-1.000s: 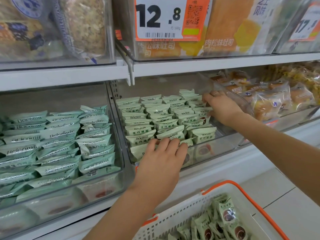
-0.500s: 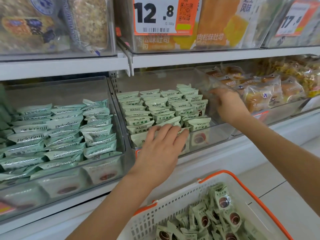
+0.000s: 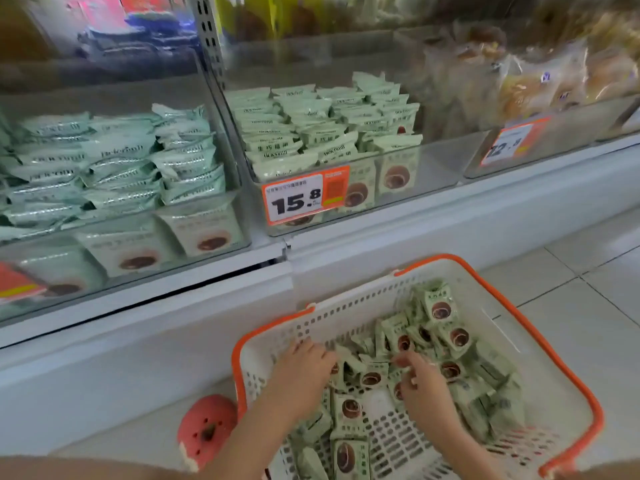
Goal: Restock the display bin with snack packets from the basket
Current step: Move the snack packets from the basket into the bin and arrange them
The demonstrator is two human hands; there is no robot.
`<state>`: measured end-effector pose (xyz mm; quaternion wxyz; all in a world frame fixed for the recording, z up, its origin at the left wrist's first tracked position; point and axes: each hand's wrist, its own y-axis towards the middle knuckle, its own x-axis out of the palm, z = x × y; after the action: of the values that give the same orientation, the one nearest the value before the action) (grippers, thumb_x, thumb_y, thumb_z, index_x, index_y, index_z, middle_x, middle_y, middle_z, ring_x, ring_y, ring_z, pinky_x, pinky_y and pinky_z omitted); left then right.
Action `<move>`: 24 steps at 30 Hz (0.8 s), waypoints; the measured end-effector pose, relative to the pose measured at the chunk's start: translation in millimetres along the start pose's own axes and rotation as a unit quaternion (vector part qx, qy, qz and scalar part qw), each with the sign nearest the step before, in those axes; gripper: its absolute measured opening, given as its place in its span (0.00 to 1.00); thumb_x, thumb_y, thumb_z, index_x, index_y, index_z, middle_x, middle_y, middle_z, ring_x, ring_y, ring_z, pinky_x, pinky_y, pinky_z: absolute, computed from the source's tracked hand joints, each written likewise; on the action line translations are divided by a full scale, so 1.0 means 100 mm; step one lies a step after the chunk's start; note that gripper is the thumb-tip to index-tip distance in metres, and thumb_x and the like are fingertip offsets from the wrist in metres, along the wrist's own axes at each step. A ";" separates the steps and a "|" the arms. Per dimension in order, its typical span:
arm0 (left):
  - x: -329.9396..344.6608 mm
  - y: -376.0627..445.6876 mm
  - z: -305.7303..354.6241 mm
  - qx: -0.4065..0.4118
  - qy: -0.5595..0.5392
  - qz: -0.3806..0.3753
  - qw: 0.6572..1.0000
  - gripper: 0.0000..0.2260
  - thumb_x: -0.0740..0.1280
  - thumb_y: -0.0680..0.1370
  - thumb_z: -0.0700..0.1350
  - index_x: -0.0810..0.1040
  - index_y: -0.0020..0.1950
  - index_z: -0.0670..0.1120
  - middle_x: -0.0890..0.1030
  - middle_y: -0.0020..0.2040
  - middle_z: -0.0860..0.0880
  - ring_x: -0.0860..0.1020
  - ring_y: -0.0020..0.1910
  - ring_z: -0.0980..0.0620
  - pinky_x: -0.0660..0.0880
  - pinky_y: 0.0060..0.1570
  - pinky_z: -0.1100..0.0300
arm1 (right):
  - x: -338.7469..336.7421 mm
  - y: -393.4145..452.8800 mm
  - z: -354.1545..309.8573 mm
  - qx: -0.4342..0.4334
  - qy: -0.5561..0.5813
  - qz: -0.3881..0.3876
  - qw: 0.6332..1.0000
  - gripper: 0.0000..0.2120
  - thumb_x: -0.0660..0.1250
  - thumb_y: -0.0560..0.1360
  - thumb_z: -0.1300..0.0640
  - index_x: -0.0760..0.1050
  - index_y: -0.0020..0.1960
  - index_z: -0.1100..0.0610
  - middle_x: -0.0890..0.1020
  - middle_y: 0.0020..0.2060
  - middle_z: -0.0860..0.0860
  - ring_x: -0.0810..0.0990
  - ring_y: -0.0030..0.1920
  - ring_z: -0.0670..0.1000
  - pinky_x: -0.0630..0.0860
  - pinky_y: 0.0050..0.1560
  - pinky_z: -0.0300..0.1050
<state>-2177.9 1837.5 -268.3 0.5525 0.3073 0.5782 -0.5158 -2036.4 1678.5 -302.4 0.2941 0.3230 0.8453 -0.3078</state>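
Both hands have come off the shelf & dropped into the basket [image 3: 568, 386] since a sec ago, when they were up at the display bin [image 3: 429, 174] squaring the rows. Judging by that, the tidy step looks done & this is the next pick-up round. Left hand [image 3: 304, 367] lies palm-down on the pile, fingers spread fairly straight over the snack packets [image 3: 446, 337]; it reads as released, pressing or raking, not grasping anything. Right hand [image 3: 420, 386] has fingers curled down among the packets just right of the left grip, but frame's blurred & I can't tell if that grip has actually closed on a packet or is only touching. Loose packets lie all round both grips, most beyond & right of the right hand, a few nearer the body. The bin is well above & beyond the grips, on the shelf; rows fill the left & middle, a bare gap at its right end, so room for more. Writing: orange price tag [image 3: 304, 199] on the bin front reads 15.8; another tag [image 3: 512, 142] on the next bin right reads 12.8. Packet brand print too blurred to read for sure; Chinese chars too small.
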 end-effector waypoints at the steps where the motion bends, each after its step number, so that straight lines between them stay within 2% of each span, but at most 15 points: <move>1: 0.20 -0.06 -0.01 -0.026 -0.017 -0.037 0.999 0.20 0.59 0.76 0.35 0.67 0.67 0.47 0.69 0.66 0.49 0.65 0.68 0.47 0.59 0.67 0.54 | 0.17 -0.04 0.10 0.023 -0.005 -0.047 0.999 0.14 0.58 0.78 0.66 0.71 0.57 0.50 0.74 0.58 0.48 0.77 0.44 0.46 0.74 0.42 0.39; 3: 0.53 -0.18 -0.01 -0.051 -0.026 -0.122 0.991 0.19 0.61 0.76 0.36 0.67 0.67 0.47 0.70 0.66 0.46 0.66 0.66 0.45 0.63 0.65 0.51 | 0.46 -0.12 0.23 0.062 -0.029 -0.137 0.988 0.14 0.60 0.79 0.63 0.68 0.61 0.50 0.71 0.60 0.49 0.77 0.50 0.49 0.75 0.47 0.42; 5: 0.68 -0.24 -0.02 -0.063 -0.006 -0.197 0.978 0.19 0.60 0.77 0.36 0.67 0.67 0.46 0.71 0.65 0.43 0.68 0.64 0.43 0.67 0.63 0.47 | 0.71 -0.15 0.33 0.072 -0.081 -0.212 0.971 0.19 0.63 0.78 0.59 0.63 0.66 0.51 0.70 0.62 0.51 0.75 0.52 0.50 0.75 0.51 0.44; 7: 0.75 -0.21 -0.04 -0.070 0.001 -0.234 0.970 0.19 0.60 0.78 0.37 0.67 0.69 0.46 0.71 0.64 0.42 0.69 0.64 0.42 0.69 0.61 0.48 | 0.92 -0.18 0.41 0.074 -0.100 -0.257 0.958 0.26 0.66 0.76 0.56 0.59 0.71 0.51 0.69 0.65 0.54 0.74 0.54 0.51 0.74 0.52 0.44; 10: 0.86 -0.13 -0.06 -0.091 -0.022 -0.258 0.962 0.20 0.61 0.79 0.39 0.66 0.70 0.46 0.71 0.64 0.42 0.70 0.63 0.42 0.69 0.59 0.51 | 1.15 -0.18 0.49 0.089 -0.112 -0.292 0.946 0.37 0.71 0.72 0.53 0.55 0.74 0.52 0.65 0.69 0.54 0.72 0.65 0.55 0.72 0.59 0.45; 13: 0.98 -0.10 -0.02 -0.085 -0.025 -0.302 0.949 0.21 0.62 0.77 0.37 0.66 0.70 0.44 0.73 0.62 0.41 0.74 0.60 0.42 0.72 0.57 0.51 | 1.32 -0.18 0.55 0.116 -0.094 -0.286 0.947 0.42 0.75 0.68 0.53 0.53 0.73 0.53 0.64 0.69 0.55 0.70 0.66 0.57 0.72 0.60 0.46; 17: 1.11 -0.12 0.07 -0.067 -0.043 -0.353 0.932 0.18 0.62 0.76 0.34 0.70 0.66 0.41 0.75 0.60 0.41 0.76 0.58 0.41 0.74 0.56 0.51 | 1.53 -0.17 0.59 0.164 -0.051 -0.239 0.956 0.42 0.76 0.67 0.51 0.52 0.68 0.57 0.68 0.66 0.57 0.73 0.62 0.58 0.73 0.59 0.50; 20: 1.17 -0.12 0.12 -0.066 -0.058 -0.363 0.928 0.15 0.62 0.77 0.34 0.72 0.64 0.41 0.75 0.61 0.41 0.74 0.60 0.41 0.71 0.59 0.51 | 1.62 -0.20 0.58 0.181 -0.060 -0.198 0.962 0.43 0.76 0.66 0.50 0.50 0.68 0.58 0.69 0.66 0.58 0.74 0.61 0.61 0.74 0.59 0.53; 24: 1.20 -0.11 0.12 -0.072 -0.058 -0.353 0.931 0.16 0.62 0.76 0.33 0.74 0.62 0.42 0.78 0.58 0.43 0.77 0.56 0.43 0.74 0.58 0.48 | 1.67 -0.25 0.56 0.190 -0.065 -0.161 0.966 0.42 0.75 0.68 0.52 0.51 0.69 0.60 0.66 0.66 0.60 0.72 0.62 0.62 0.72 0.61 0.54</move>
<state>-2208.2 1796.9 -378.6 0.3881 0.0117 0.6519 -0.6514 -2141.5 1684.6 -446.3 0.2281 0.2121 0.7915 -0.5259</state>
